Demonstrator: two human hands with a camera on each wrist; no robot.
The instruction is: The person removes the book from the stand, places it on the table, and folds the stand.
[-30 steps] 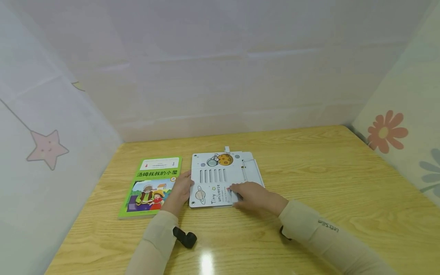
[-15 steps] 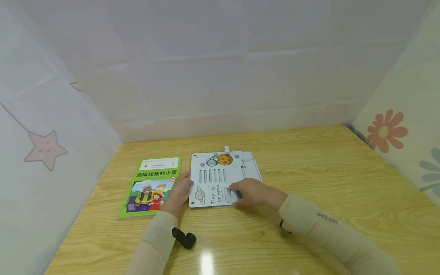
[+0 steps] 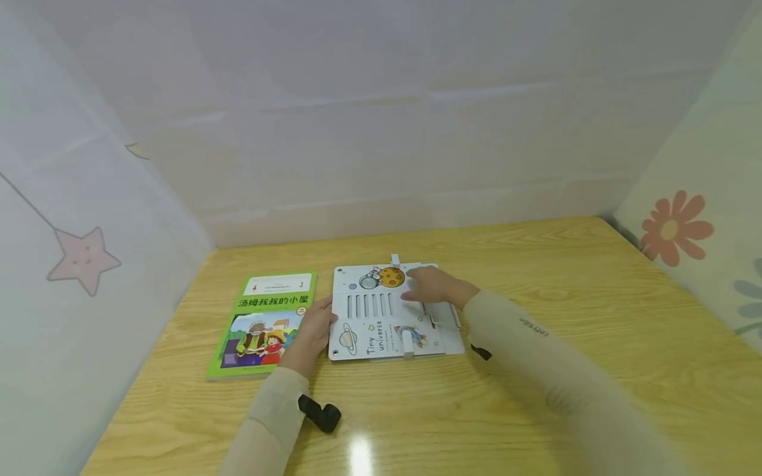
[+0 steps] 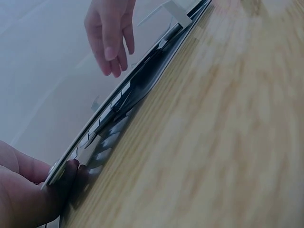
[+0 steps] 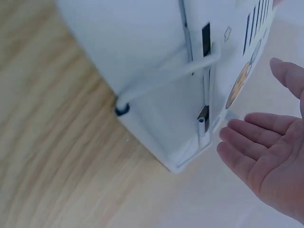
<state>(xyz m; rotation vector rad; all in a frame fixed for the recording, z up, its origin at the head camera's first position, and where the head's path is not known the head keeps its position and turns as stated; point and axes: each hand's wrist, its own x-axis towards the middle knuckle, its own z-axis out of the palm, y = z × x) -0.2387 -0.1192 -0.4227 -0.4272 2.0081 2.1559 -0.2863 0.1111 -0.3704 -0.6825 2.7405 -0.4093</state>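
A white book stand printed with an astronaut, planets and "Tiny universe" lies nearly flat on the table. My left hand pinches its left edge, thumb on one face and fingers on the other, as the left wrist view shows. Over the stand's far right part, my right hand is spread and holds nothing; its fingers are extended in the right wrist view. One white page clip sticks out at the near edge, another page clip at the far edge. A bent wire support crosses the stand's right-hand panel.
Left of the stand, beside my left forearm, lies a green picture-covered book. Everything rests on a wooden table. A pale cloth wall rises behind it, with printed cloth on both sides.
My right hand has left the near clip and moved away from me to the far right part of the stand. The near clip now shows uncovered. My left hand stays at the left edge.
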